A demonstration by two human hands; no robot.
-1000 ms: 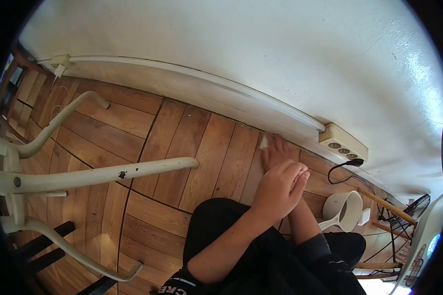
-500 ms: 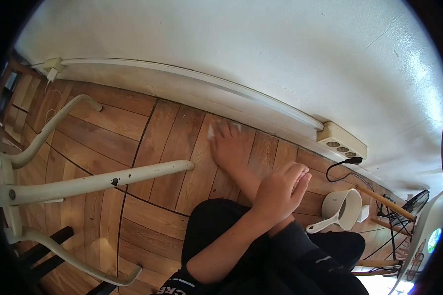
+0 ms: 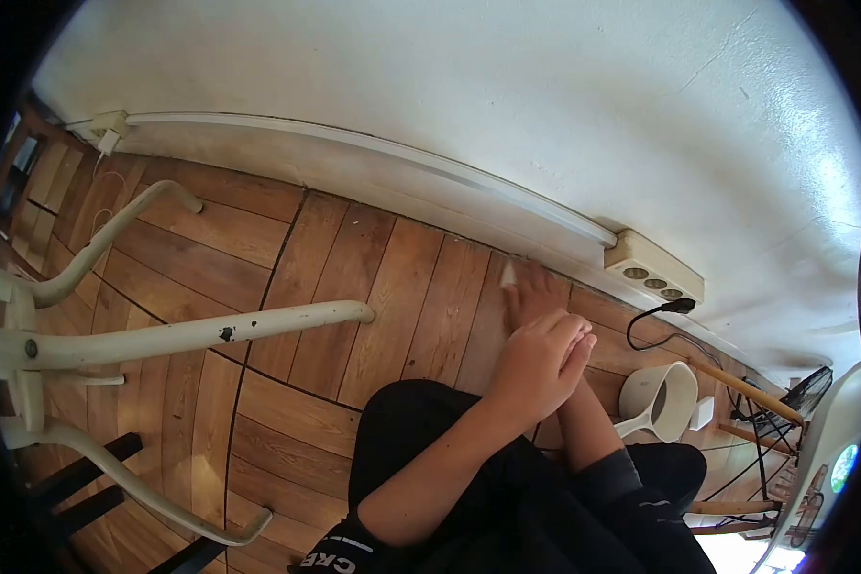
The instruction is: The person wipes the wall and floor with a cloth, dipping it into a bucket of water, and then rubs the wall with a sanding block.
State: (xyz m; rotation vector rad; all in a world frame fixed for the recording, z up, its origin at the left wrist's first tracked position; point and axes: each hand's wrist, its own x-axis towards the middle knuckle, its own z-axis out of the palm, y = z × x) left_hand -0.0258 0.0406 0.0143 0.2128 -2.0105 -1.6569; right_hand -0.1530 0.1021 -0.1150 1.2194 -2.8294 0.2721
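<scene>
My right hand lies low on the wooden floor close to the wall, slightly blurred. A white wipe is pressed under its fingers, with only an edge showing. Bent in front of it, my left hand is closed, thumb against the curled fingers, and overlaps the right wrist in this view. Whatever the left fingers hold is hidden. To the right of my hands a white dipper lies on its side, its handle partly behind my knee.
A power strip is fixed low on the wall, a black plug hanging beside it. Pale chipped metal legs stretch over the floor at left. A black fan and wooden legs stand at right.
My right hand has slid with the wipe to the right along the floor by the wall. The left hand stays nearly in place, still closed. The dipper's handle is now partly covered.
</scene>
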